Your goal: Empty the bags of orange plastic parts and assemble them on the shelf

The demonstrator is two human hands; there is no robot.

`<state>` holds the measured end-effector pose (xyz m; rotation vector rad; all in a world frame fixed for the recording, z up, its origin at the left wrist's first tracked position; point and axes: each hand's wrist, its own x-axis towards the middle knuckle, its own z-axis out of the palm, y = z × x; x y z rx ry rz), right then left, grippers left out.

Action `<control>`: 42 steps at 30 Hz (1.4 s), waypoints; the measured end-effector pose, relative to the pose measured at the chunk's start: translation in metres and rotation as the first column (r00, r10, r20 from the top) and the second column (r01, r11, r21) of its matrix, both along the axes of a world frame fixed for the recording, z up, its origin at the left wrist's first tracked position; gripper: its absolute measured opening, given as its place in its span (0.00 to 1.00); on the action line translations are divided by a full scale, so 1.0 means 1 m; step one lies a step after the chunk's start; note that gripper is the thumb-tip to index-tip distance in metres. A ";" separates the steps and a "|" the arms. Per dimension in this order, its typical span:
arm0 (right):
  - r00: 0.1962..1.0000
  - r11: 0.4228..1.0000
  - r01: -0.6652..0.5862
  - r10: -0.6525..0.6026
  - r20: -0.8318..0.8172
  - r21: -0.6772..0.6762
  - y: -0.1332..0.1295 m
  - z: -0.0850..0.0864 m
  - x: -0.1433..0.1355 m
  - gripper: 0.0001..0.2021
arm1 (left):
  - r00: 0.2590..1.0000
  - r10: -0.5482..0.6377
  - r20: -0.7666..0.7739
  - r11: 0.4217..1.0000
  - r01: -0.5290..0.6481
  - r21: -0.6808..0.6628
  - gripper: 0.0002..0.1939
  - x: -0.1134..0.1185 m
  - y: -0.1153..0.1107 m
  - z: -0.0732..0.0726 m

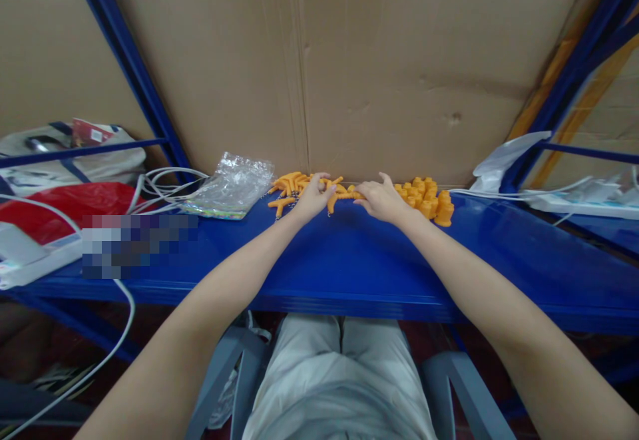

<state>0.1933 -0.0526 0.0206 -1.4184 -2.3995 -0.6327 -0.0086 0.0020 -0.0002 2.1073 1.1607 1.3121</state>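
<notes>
While both bare hands work at the rear of a blue worktop, orange plastic goods lie in lots along the foot of a cardboard panel. Item: branching orange pieces, heaped beside the left hand, small chains showing. Item: knobbed orange blocks, clustered just right of the right hand. Item: one ridged orange piece, lying between the hands. Item: clear plastic bag, left of the heap. Lots appear sorted by form, presumably to keep each kind within reach; the hands probably flank the ridged piece to steady both ends. Left hand: fingers bent, thumb towards that piece; whether anything is pinched cannot be told. Right hand: one finger raised, others at the piece's right end, seemingly touching; closure cannot be told. Long axis: left to right, roughly parallel to the worktop's front edge, left end seemingly curving towards the person.
</notes>
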 end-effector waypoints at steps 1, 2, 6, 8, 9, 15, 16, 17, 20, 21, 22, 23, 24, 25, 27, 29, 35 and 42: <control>1.000 1.000 -0.002 0.002 0.001 0.002 0.000 0.000 0.000 0.13 | 0.997 -0.004 0.073 0.998 0.009 -0.067 0.13 0.001 -0.001 0.000; 1.000 1.000 -0.007 0.007 0.003 0.007 0.000 0.000 0.000 0.13 | 0.989 0.000 0.149 0.991 0.020 -0.135 0.12 0.003 -0.003 0.001; 1.000 0.999 -0.029 0.029 0.005 0.033 0.002 -0.002 0.002 0.13 | 0.928 0.080 0.363 0.941 0.050 -0.335 0.12 0.009 -0.007 0.002; 1.000 0.999 -0.030 0.030 0.006 0.036 0.003 -0.002 0.003 0.13 | 0.926 0.098 0.364 0.932 0.043 -0.360 0.16 0.010 -0.005 0.000; 1.000 0.999 -0.027 0.026 0.007 0.036 0.003 -0.003 0.003 0.13 | 0.937 0.092 0.337 0.939 0.032 -0.344 0.19 0.009 -0.004 -0.001; 1.000 0.999 0.005 -0.005 -0.006 0.041 0.002 -0.002 0.003 0.14 | 0.981 -0.069 -0.182 0.982 0.099 0.164 0.40 0.001 -0.005 -0.008; 1.000 0.999 0.013 -0.012 -0.008 0.041 0.002 -0.002 0.003 0.14 | 0.951 -0.073 -0.302 0.965 0.144 0.220 0.44 -0.001 -0.007 -0.009; 1.000 0.999 0.021 -0.021 -0.010 0.040 0.002 -0.002 0.003 0.15 | 0.915 -0.062 -0.400 0.951 0.175 0.253 0.47 -0.002 -0.009 -0.009; 0.999 0.999 0.030 -0.029 -0.017 0.044 0.002 -0.003 0.004 0.15 | 0.849 -0.013 -0.528 0.934 0.199 0.297 0.46 -0.005 -0.011 -0.009; 0.999 0.999 0.030 -0.029 -0.020 0.044 0.002 -0.003 0.004 0.16 | 0.847 -0.006 -0.531 0.930 0.200 0.307 0.43 -0.006 -0.010 -0.008; 0.999 0.999 0.031 -0.030 -0.023 0.039 0.002 -0.003 0.004 0.16 | 0.851 -0.005 -0.525 0.928 0.200 0.315 0.38 -0.007 -0.008 -0.008; 0.999 0.999 0.035 -0.034 -0.024 0.030 0.002 -0.003 0.004 0.16 | 0.858 -0.006 -0.513 0.926 0.199 0.321 0.34 -0.008 -0.006 -0.007; 0.999 0.999 0.040 -0.040 -0.025 0.019 0.003 -0.003 0.004 0.16 | 0.867 -0.008 -0.498 0.925 0.196 0.325 0.31 -0.008 -0.004 -0.006; 0.999 0.999 0.045 -0.045 -0.026 0.009 0.003 -0.003 0.004 0.16 | 0.875 -0.011 -0.484 0.925 0.193 0.327 0.29 -0.009 -0.003 -0.006; 0.998 0.999 0.048 -0.048 -0.033 0.004 0.004 -0.003 0.005 0.16 | 0.879 -0.026 -0.476 0.925 0.202 0.322 0.29 -0.011 0.000 -0.005; 0.998 0.999 0.040 -0.039 -0.048 0.017 0.005 -0.004 0.007 0.16 | 0.867 -0.054 -0.496 0.922 0.234 0.309 0.34 -0.012 0.001 -0.004; 0.998 0.999 0.009 -0.006 -0.070 0.031 0.009 -0.006 0.011 0.16 | 0.893 -0.050 -0.447 0.922 0.213 0.323 0.26 -0.011 -0.001 -0.004; 0.997 1.000 -0.005 0.005 -0.081 0.005 0.008 -0.006 0.009 0.15 | 0.990 -0.042 -0.137 0.986 0.063 0.156 0.14 -0.004 0.002 -0.004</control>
